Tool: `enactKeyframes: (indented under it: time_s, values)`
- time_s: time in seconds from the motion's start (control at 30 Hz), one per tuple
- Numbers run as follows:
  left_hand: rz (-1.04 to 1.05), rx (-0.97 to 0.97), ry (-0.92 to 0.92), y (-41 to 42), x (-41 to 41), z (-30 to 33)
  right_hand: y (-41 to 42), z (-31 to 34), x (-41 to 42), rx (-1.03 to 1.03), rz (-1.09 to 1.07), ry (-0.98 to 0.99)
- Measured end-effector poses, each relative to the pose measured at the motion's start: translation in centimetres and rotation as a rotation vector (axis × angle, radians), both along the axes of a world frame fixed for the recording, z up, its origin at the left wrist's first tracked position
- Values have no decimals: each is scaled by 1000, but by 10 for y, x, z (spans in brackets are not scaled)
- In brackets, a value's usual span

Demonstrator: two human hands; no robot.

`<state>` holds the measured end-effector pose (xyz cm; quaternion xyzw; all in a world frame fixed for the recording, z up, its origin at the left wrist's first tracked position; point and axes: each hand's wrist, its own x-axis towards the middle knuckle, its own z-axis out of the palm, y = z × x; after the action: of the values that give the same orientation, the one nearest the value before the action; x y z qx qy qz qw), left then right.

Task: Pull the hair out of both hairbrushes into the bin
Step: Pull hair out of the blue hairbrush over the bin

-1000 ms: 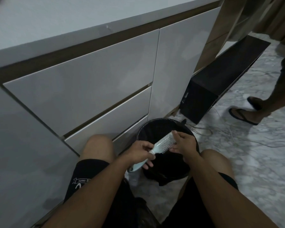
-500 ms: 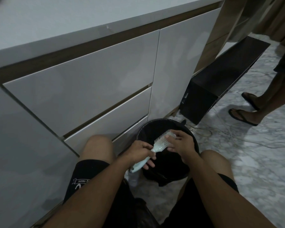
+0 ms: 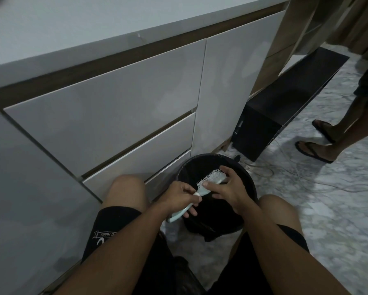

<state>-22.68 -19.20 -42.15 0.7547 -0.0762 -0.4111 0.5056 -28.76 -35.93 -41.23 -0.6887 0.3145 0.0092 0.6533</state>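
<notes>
From left to right, my left hand (image 3: 180, 195) grips the handle of the pale hairbrush (image 3: 202, 188), held tilted over the black bin (image 3: 248, 177) between my knees, while my right hand (image 3: 228, 188) pinches the brush's bristled head by the cabinet.

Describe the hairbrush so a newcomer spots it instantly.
Below the white cabinet drawers stands a round black bin. Over its opening, the left hand and right hand hold the hairbrush: pale mint with white bristles, the only light object against the dark bin.
</notes>
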Motion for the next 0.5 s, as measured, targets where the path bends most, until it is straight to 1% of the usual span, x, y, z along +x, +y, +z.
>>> enactKeyframes:
  time_s: [0.33, 0.43, 0.5]
  values:
    - [-17, -28, -2, 0, -1, 0, -11, 1, 1, -29, -236, 10]
    - [-20, -26, -10, 0, 0, 0, -11, 3, 2, -5, -252, 18]
    - [-7, -24, -20, 0, 2, -1, -9, 4, 3, 11, -203, 11]
